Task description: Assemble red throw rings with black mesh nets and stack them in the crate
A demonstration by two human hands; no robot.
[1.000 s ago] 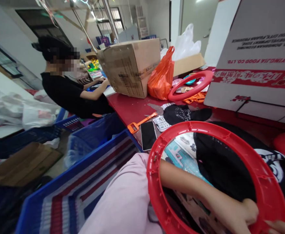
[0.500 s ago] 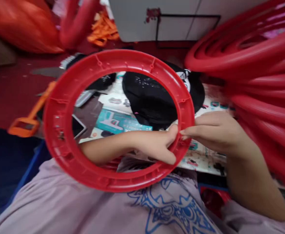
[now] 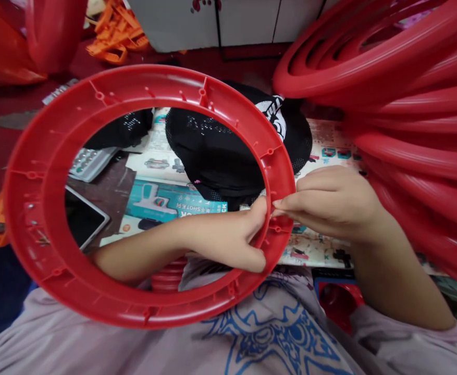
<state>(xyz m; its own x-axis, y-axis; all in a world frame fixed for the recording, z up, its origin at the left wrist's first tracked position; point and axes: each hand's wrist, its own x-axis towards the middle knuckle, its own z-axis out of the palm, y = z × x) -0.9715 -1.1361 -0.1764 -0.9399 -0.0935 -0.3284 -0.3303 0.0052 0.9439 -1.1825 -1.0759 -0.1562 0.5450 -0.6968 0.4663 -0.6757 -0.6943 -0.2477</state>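
Note:
A large red plastic ring point(image 3: 150, 307), its hollow ribbed side facing me, is held tilted above my lap. My left forearm passes through the ring's opening, and my left hand point(image 3: 239, 234) grips the right part of the rim with thumb and fingers spread around it. My right hand point(image 3: 333, 203) is closed in a pinch, its fingertips inside the channel at the right rim. Whatever those fingertips hold is too small to make out. Small metal bits point(image 3: 35, 223) show in the channel on the left side.
Behind the ring lie a black cap point(image 3: 220, 156), a printed cardboard sheet point(image 3: 330, 135), a calculator point(image 3: 91, 164) and a phone point(image 3: 85, 216). Stacked red rings point(image 3: 416, 140) crowd the right. Orange plastic parts point(image 3: 116, 31) lie at the back left. A white cabinet point(image 3: 247, 21) stands behind.
The view has shifted, so the ring appears larger and further left. Both hands stay at the ring's right rim, the right one still pinching inside the channel.

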